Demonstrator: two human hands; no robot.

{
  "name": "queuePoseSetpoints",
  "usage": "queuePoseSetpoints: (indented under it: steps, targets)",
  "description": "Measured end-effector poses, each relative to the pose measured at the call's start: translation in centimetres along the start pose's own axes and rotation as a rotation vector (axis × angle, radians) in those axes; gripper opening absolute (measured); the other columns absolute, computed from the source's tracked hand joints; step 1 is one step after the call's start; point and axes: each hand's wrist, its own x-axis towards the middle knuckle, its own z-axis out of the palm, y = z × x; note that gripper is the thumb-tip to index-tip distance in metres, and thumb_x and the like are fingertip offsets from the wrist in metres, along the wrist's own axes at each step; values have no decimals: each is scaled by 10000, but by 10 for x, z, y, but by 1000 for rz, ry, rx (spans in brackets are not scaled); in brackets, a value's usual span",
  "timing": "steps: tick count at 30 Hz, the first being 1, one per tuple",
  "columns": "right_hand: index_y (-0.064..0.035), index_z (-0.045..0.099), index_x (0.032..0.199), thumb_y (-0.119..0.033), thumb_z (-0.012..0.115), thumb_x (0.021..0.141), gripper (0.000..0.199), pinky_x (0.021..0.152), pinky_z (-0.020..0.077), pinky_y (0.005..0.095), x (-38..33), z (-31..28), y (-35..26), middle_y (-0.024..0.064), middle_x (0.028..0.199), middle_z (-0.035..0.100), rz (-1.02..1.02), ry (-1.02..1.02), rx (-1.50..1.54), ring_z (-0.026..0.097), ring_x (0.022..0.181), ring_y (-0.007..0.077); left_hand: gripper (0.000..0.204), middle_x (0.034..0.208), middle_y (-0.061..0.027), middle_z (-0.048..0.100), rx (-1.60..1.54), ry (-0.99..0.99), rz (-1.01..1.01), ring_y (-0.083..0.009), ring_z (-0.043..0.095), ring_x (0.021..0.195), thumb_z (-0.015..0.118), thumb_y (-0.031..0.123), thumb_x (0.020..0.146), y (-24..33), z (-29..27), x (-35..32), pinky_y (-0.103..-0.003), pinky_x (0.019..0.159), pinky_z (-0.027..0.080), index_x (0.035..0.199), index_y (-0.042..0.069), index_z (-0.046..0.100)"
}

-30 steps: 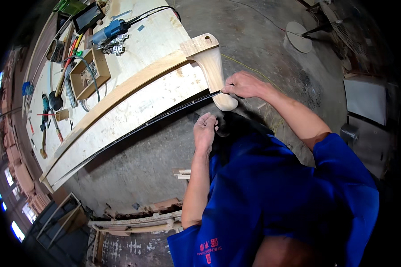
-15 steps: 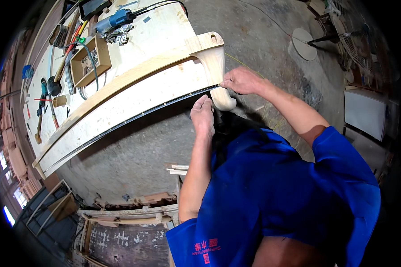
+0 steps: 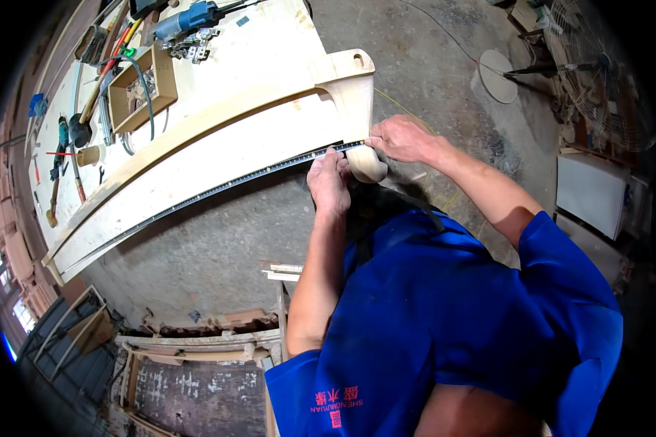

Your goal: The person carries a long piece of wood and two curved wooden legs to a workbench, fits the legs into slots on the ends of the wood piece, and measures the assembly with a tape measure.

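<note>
A long black measuring tape (image 3: 233, 178) with light markings stretches along the near edge of the workbench, up to a pale wooden frame part (image 3: 353, 109). This part has a long curved rail (image 3: 197, 135) and a carved leg whose rounded foot (image 3: 366, 166) juts past the bench edge. My right hand (image 3: 404, 140) is closed in a pinch on the tape's end, against the leg. Just left of the leg, my left hand (image 3: 329, 182) pinches the tape between thumb and fingers. The tape's far end at the left is too thin to make out.
On the workbench (image 3: 270, 51) lie a blue power tool (image 3: 186, 22), metal hardware (image 3: 193, 47), a wooden box (image 3: 135, 98) of small parts, a mallet (image 3: 80, 131) and other hand tools. A large fan (image 3: 583, 69) stands at right; a wooden frame (image 3: 197, 349) lies lower left.
My left hand has come up from just below the tape to grip it. My right hand stays at the tape's end by the leg. The view has shifted slightly.
</note>
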Motion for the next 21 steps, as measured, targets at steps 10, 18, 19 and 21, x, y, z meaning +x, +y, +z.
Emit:
queuePoseSetpoints:
  steps: [10, 18, 19, 21]
  targets:
    - [-47, 663, 855, -339, 550, 973, 335, 751, 486, 516, -6, -6, -9, 222, 828, 651, 3, 42, -63, 633, 833, 422, 139, 775, -30, 587, 95, -83, 13, -112, 535, 626, 624, 138, 983, -6, -12, 13, -245, 570, 453, 908, 30, 579]
    - [-68, 718, 956, -359, 525, 968, 350, 871, 510, 513, -11, -10, -17, 211, 995, 703, 91, -12, -66, 658, 989, 409, 141, 765, -27, 575, 70, -49, -5, -73, 482, 592, 608, 112, 995, -1, -8, 8, -209, 516, 395, 905, 15, 561]
    - [-67, 719, 955, -360, 525, 967, 351, 871, 511, 513, -11, -9, -15, 212, 999, 703, 89, -12, -67, 659, 992, 408, 141, 770, -28, 581, 77, -45, -9, -74, 485, 593, 610, 116, 995, -1, -7, 8, -210, 518, 400, 905, 18, 564]
    - [-65, 720, 952, -361, 525, 966, 355, 869, 511, 515, -12, -8, -15, 214, 1004, 704, 90, -16, -65, 658, 999, 407, 143, 780, -31, 593, 91, -30, -14, -75, 492, 597, 614, 124, 995, -1, -8, 8, -213, 523, 408, 906, 22, 569]
